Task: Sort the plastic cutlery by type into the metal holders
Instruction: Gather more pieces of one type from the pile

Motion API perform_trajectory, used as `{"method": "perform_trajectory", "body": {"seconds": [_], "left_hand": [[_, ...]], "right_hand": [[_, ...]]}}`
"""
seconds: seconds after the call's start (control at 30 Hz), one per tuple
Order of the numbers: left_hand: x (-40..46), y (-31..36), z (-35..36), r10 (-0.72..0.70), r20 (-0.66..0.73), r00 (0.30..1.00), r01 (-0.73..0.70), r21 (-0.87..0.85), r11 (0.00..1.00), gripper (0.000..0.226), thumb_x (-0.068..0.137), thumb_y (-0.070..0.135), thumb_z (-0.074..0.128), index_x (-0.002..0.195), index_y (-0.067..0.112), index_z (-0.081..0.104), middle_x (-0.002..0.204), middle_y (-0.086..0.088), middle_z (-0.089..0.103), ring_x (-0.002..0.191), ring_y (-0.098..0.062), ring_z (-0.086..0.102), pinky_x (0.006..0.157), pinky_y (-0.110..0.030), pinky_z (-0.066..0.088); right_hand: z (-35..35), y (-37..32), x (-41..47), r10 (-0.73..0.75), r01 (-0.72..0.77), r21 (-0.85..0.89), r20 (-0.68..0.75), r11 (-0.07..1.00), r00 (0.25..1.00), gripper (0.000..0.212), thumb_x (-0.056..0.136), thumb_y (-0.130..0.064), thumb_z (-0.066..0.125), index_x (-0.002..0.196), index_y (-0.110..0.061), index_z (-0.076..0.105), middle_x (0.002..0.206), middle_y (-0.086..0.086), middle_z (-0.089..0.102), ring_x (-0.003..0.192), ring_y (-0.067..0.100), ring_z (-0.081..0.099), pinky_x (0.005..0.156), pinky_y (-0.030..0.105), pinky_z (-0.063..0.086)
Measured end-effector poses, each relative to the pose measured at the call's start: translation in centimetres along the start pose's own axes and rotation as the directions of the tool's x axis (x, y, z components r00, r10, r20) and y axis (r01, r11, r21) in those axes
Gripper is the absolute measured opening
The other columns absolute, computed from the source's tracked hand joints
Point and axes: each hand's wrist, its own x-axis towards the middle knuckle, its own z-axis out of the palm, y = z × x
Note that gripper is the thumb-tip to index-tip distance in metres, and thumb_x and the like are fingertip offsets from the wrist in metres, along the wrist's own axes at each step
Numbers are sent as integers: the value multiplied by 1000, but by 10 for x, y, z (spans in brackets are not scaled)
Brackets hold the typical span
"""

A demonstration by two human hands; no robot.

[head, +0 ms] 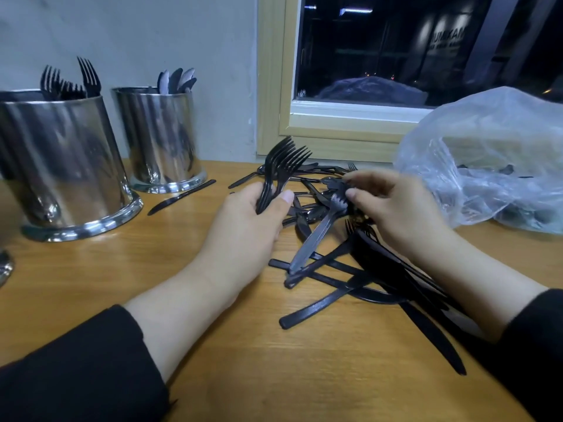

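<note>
A heap of black plastic cutlery (344, 269) lies on the wooden table (213, 345) in front of me. My left hand (243, 236) grips a bunch of black forks (281, 166), tines pointing up. My right hand (393, 205) pinches the head of one more fork (320, 236), whose handle slants down to the left over the heap. At the far left a metal holder (67, 166) contains forks (70, 80). Behind it, a second metal holder (161, 138) contains spoons (178, 80).
A single black knife (179, 197) lies beside the spoon holder. A clear plastic bag (487, 159) with more cutlery sits at the right. A window with a wooden frame (335, 132) is behind the table. Part of another metal base (4, 269) shows at the left edge.
</note>
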Motion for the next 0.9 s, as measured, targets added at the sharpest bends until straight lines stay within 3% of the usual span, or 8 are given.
{"method": "perform_trajectory", "body": {"seconds": [0.1, 0.2, 0.33, 0.43, 0.57, 0.67, 0.8, 0.9], "left_hand": [[0, 2, 0, -13, 6, 1000, 14, -27, 1000, 33, 104, 38, 52, 96, 10, 67, 53, 8, 47, 48, -11, 42, 50, -27, 37], [0, 3, 1, -9, -10, 1000, 8, -76, 997, 32, 106, 38, 49, 92, 15, 66, 57, 3, 53, 52, -15, 49, 53, -34, 44], [2, 4, 4, 15, -6, 1000, -16, -111, 994, 30, 106, 31, 49, 89, 14, 67, 80, 1, 76, 78, -12, 74, 76, -30, 60], [-6, 9, 9, -50, 152, 987, 73, -153, 986, 27, 106, 31, 49, 100, 17, 70, 87, -3, 78, 79, -19, 76, 71, -31, 61], [-18, 20, 15, -74, 326, 943, 145, -202, 969, 27, 107, 34, 46, 106, 16, 65, 86, -8, 77, 63, -26, 71, 60, -35, 62], [-20, 19, 16, -71, 363, 929, 157, -215, 964, 31, 105, 36, 49, 97, 8, 59, 66, -3, 67, 47, -19, 52, 42, -27, 44], [-16, 14, 15, -76, 348, 935, 170, -249, 953, 27, 99, 25, 63, 100, 1, 53, 68, -3, 49, 48, -14, 36, 41, -24, 30], [-12, 11, 11, -98, 279, 955, 171, -250, 953, 32, 100, 28, 63, 110, -1, 55, 69, -1, 51, 50, -14, 38, 41, -24, 32]], "right_hand": [[-9, -2, -1, -50, 58, 74, -111, 996, 993, 21, 95, -13, 67, 113, -23, 71, 94, -16, 71, 82, -10, 64, 76, 8, 47], [-15, -7, -5, -115, 125, 61, -148, 990, 982, 22, 97, -17, 66, 116, -28, 68, 98, -16, 71, 87, -7, 65, 82, 13, 50], [-14, -17, -11, -196, 211, 95, -143, 973, 970, 19, 96, -12, 67, 110, -24, 69, 95, -14, 71, 84, -3, 67, 80, 15, 52], [-8, -19, -13, -226, 238, 82, -137, 968, 965, 14, 95, -16, 69, 104, -25, 71, 94, -12, 73, 86, 4, 69, 81, 23, 56], [-2, -21, -14, -241, 260, 150, -133, 954, 961, 15, 92, -17, 72, 97, -31, 70, 89, -8, 74, 81, 9, 70, 79, 36, 59], [-2, -23, -15, -241, 261, 171, -127, 950, 962, 18, 91, -17, 73, 93, -34, 68, 86, -7, 75, 78, 11, 71, 78, 37, 59], [-9, -24, -12, -207, 213, 186, -50, 959, 977, 9, 96, -22, 68, 102, -28, 69, 87, -2, 74, 76, 14, 70, 72, 31, 58], [-33, -20, -3, -117, 124, -101, 74, 987, 990, 16, 100, -36, 58, 101, -25, 69, 77, -4, 70, 66, 3, 64, 65, 19, 53]]}}
